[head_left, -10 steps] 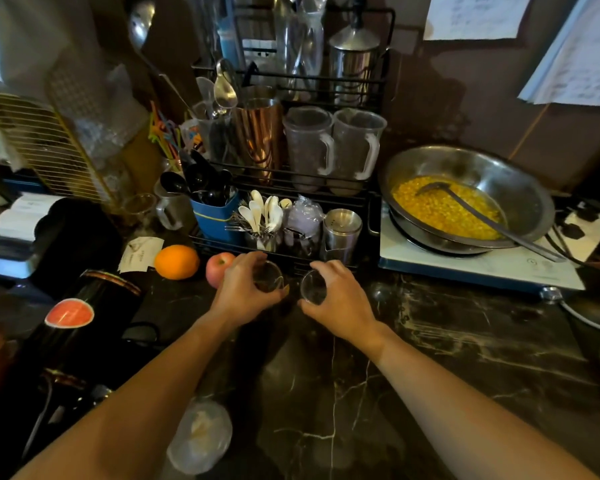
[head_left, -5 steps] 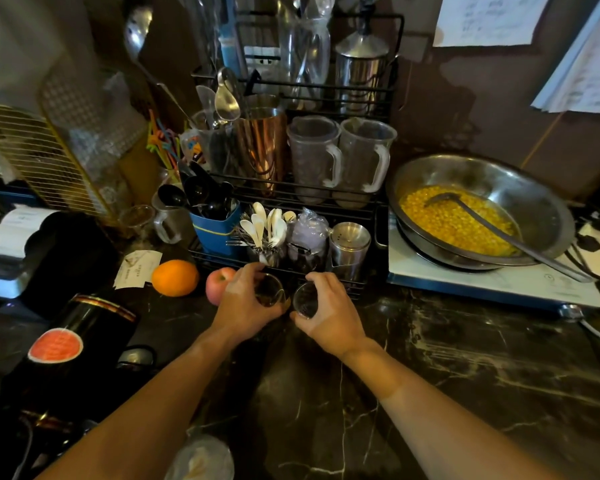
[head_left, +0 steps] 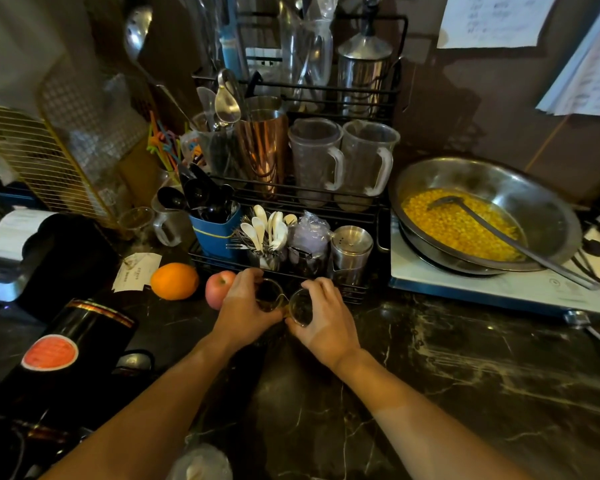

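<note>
While both forearms reach up from six o'clock across the dark marble counter, each hand closes round a small clear glass at the centre of the view. The left hand wraps its curled fingers and thumb about the left glass, which stands about upright with dark liquid in it. The right hand grips the right glass the same way, fingers curled over the far side and thumb on the near side; this glass is tilted toward nine o'clock, so that its rim meets the rim of the left glass. Whether anything passes between them is too small to tell.

Just beside the left hand, at ten o'clock from it, lies a pink apple, and an orange sits further toward nine o'clock. Beyond the glasses, at twelve o'clock, a black wire rack holds a steel shaker, white spoons and a blue utensil cup. Higher up stand a copper tumbler and two clear plastic jugs. At two o'clock a steel pan of corn rests on a white cooktop.
</note>
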`<action>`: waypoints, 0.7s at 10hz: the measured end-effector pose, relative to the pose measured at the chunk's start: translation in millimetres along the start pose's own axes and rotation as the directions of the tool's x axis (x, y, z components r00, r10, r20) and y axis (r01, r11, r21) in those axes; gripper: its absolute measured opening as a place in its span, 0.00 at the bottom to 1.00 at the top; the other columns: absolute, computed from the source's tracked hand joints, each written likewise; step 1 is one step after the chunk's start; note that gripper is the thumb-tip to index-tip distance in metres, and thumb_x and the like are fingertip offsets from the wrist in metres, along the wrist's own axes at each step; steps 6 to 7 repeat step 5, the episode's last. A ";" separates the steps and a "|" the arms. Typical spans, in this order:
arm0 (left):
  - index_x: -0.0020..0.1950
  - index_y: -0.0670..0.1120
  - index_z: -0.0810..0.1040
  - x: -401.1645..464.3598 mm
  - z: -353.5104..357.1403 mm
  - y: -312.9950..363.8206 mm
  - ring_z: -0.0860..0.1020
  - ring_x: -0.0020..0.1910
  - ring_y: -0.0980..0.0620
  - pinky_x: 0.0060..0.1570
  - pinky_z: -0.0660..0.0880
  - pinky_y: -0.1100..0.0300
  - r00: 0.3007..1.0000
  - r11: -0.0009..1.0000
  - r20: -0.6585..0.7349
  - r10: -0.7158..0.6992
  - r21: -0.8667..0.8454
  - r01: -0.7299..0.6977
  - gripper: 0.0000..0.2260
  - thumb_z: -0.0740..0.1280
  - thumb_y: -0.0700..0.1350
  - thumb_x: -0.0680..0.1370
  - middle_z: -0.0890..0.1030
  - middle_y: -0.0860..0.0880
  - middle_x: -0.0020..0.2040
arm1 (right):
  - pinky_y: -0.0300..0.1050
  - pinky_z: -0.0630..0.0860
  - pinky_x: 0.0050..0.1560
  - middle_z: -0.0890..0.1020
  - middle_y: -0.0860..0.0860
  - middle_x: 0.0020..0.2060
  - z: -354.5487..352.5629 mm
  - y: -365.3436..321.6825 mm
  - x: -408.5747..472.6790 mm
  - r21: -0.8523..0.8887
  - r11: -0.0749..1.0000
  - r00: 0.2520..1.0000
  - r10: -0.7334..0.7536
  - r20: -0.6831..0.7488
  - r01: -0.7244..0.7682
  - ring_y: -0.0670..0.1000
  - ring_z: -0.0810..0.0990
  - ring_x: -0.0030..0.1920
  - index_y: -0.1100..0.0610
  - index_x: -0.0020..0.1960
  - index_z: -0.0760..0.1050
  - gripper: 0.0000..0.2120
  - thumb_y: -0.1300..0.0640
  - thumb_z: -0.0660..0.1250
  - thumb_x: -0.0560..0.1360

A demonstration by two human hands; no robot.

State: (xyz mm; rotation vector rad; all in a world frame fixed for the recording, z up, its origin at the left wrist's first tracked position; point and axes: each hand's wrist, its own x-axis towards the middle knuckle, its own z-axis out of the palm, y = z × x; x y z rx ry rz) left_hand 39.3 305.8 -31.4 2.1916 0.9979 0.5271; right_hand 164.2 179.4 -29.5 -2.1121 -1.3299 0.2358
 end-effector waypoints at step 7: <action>0.72 0.45 0.65 -5.8 -10.2 9.8 0.70 0.67 0.48 0.65 0.72 0.53 1.000 0.996 -0.008 0.011 0.092 -0.010 0.42 0.81 0.50 0.64 0.71 0.46 0.67 | 0.56 0.71 0.66 0.63 0.55 0.73 -10.2 -1.1 -3.9 -0.077 0.997 1.000 0.009 -0.001 -0.009 0.57 0.68 0.70 0.55 0.72 0.61 0.43 0.41 0.77 0.66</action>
